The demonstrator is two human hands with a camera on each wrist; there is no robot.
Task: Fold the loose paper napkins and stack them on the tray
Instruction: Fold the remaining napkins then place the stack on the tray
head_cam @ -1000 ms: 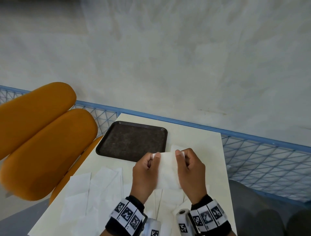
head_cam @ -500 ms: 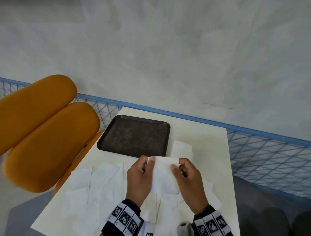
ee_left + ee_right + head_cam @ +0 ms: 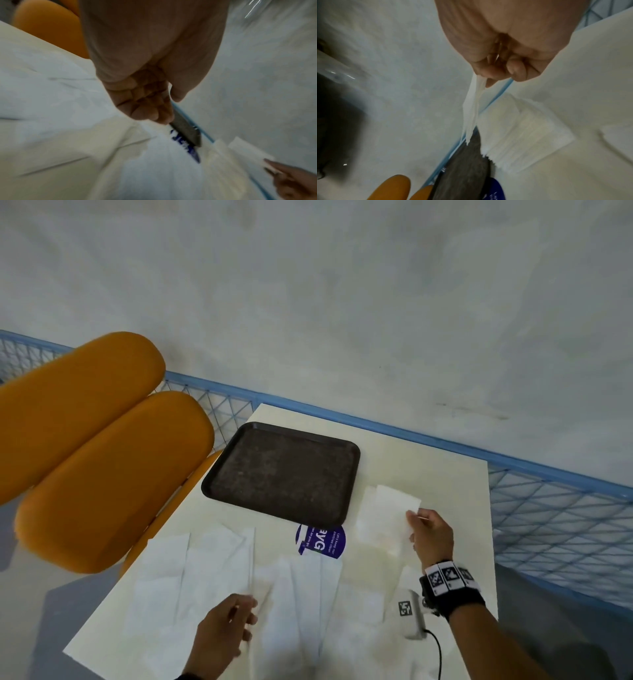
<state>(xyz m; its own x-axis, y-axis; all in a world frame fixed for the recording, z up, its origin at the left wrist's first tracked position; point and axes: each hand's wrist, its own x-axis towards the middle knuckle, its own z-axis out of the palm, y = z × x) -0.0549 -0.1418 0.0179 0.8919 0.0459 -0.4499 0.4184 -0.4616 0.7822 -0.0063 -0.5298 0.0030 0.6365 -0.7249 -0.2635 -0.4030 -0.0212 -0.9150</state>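
Napkins, folded one by one beside a dark tray on a pale worktop.

My right hand [image 3: 432, 534] pinches a folded napkin [image 3: 394, 508] by its near corner between thumb and fingers, lifted over a small pile of folded napkins [image 3: 518, 129] just right of the tray [image 3: 284, 470]; I judge I hold it by the edge so the fold stays closed as I lay it down. The tray has no napkin on it yet. My left hand [image 3: 224, 631] hangs loosely curled, holding nothing, just above the loose napkins [image 3: 212, 570] spread flat beneath it, probably ready for the next sheet. Ahead of that grip, at the tray's near edge, lies a round purple sticker [image 3: 322, 541] with white writing, upside down and too small to read.
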